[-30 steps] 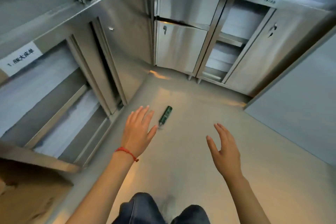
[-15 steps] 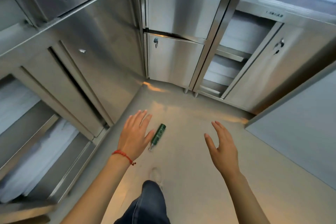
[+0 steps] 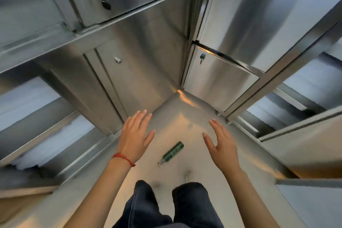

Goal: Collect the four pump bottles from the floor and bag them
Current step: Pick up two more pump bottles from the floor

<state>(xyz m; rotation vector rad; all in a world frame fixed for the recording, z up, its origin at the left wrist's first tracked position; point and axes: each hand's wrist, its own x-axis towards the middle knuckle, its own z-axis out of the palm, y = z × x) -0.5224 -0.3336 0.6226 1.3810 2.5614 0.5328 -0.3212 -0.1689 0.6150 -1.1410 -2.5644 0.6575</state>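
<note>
Left hand point(image 3: 136, 139) hovering over floor point(image 3: 259, 168), fingers spread wide, holding nothing. Green pump bottle point(image 3: 173, 152) lying on its side between hands, untouched. Right hand point(image 3: 223, 146) hanging open-fingered, empty, beside steel cabinets point(image 3: 218, 83).

A commercial kitchen or storeroom: lockable stainless-steel cabinets point(image 3: 218, 79) line a bare floor point(image 3: 185, 135).

green bottle point(image 3: 173, 152) lying on floor point(image 3: 185, 122), between empty spread hands point(image 3: 136, 136)

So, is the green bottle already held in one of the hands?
No, the green bottle lies on the floor between the open left hand and right hand, untouched.
</note>
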